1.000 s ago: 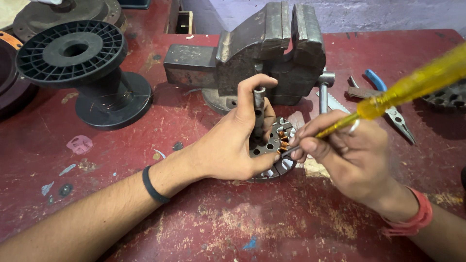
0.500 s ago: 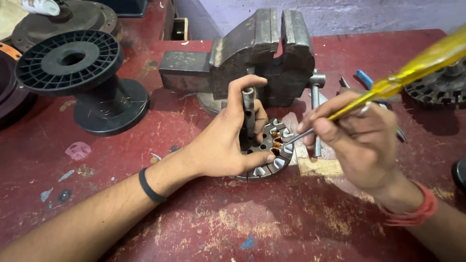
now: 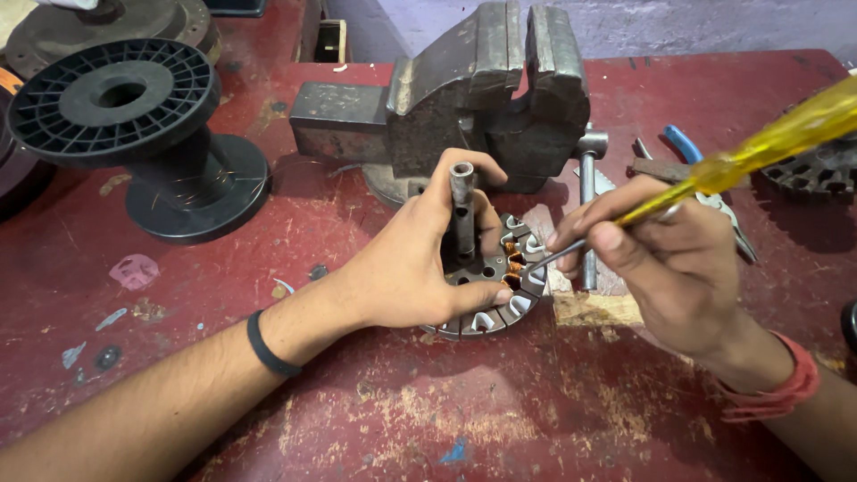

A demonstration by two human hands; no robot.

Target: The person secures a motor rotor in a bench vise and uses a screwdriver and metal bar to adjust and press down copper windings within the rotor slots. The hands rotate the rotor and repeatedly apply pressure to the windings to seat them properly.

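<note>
Red, chipped paint is seen over the whole worktop [image 3: 375, 419], on which a round metal stator [image 3: 500, 299] with slotted teeth and copper windings is laid, just in front of a heavy grey bench vise [image 3: 473, 98]. No package or label is shown near it. The stator is steadied by the left hand [image 3: 420, 259], whose fingers are curled shut around the rim and the upright steel shaft [image 3: 461, 210] at its centre. A screwdriver [image 3: 714, 165] with a clear yellow handle is gripped by the closed right hand [image 3: 665, 259], and its thin metal tip is set against the copper coils. A black ribbed plastic spool [image 3: 134, 125] is stood well apart at the left, and blue-handled pliers [image 3: 705, 174] are partly hidden behind the right hand.
</note>
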